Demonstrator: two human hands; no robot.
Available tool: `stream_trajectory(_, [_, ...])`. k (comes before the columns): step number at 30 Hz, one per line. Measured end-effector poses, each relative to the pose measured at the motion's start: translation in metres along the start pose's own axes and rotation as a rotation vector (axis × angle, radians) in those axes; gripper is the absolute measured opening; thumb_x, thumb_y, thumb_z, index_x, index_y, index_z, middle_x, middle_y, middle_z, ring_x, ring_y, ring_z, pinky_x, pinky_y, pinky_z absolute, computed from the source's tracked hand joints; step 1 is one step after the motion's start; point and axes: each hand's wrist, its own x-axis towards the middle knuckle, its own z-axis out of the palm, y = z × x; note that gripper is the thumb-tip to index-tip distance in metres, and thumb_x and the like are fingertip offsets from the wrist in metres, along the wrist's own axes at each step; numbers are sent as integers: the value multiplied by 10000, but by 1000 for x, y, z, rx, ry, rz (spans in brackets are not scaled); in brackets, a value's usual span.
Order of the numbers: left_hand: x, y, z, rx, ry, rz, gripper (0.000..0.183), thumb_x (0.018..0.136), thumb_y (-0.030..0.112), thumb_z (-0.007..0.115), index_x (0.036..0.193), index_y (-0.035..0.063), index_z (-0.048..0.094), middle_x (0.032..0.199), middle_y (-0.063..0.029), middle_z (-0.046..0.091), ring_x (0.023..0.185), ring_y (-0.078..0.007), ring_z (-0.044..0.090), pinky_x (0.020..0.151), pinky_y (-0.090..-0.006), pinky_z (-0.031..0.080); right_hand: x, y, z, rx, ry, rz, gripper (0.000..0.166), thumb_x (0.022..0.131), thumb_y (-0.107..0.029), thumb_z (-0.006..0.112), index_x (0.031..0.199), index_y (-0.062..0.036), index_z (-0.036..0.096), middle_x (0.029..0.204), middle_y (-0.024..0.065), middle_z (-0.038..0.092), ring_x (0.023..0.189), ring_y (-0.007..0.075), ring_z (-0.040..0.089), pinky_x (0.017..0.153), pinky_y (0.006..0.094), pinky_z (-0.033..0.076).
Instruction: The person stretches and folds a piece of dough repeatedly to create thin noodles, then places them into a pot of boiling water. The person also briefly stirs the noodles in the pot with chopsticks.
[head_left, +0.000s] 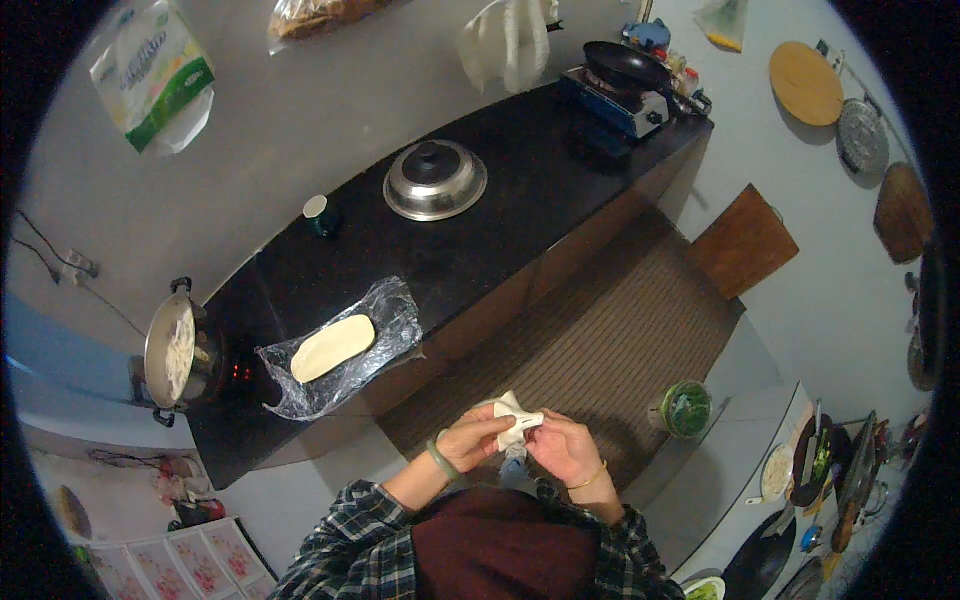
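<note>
In front of my body, above the floor, both hands hold a soft white piece (509, 409) that looks like dough. My left hand (469, 442) grips its left side with the thumb on top. The fingers of my right hand (566, 448) pinch its right corner, which is drawn out into a narrow tip. To the left, a flat oblong slab of pale dough (334, 349) lies on crumpled clear plastic wrap (401, 315) on the black countertop (480, 251). What is under the fingers is hidden.
A two-handled pot (159, 352) with whitish contents stands at the counter's left end, beside red lights. Farther along are a dark cup (322, 221), a steel lid (435, 191) and a wok (626, 66) on a stove. A green-lined bin (684, 410) stands right.
</note>
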Motion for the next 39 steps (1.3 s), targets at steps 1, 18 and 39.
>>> stream_trajectory(1, [-5,5,0,-29,-1,-10,232,821,84,559,1045,26,540,951,-54,596,831,-131,575,765,-261,472,-4,-2,13,47,56,3,188,783,-101,467,896,33,535,892,120,552,872,233,501,807,339,399])
stream_trajectory(18, [-196,235,-85,-190,113,831,313,897,275,449,903,-27,531,658,-47,553,513,-85,505,451,-187,444,-185,-272,-255,278,367,-799,178,807,-119,450,934,-11,512,542,-21,386,432,68,339,356,172,277])
stream_trajectory(39, [-216,266,13,534,233,1101,306,832,175,523,1079,-4,495,946,-90,582,792,-145,577,684,-247,482,-211,-259,-201,-104,-184,-972,292,927,-223,367,1080,10,451,858,46,499,497,73,318,407,217,289])
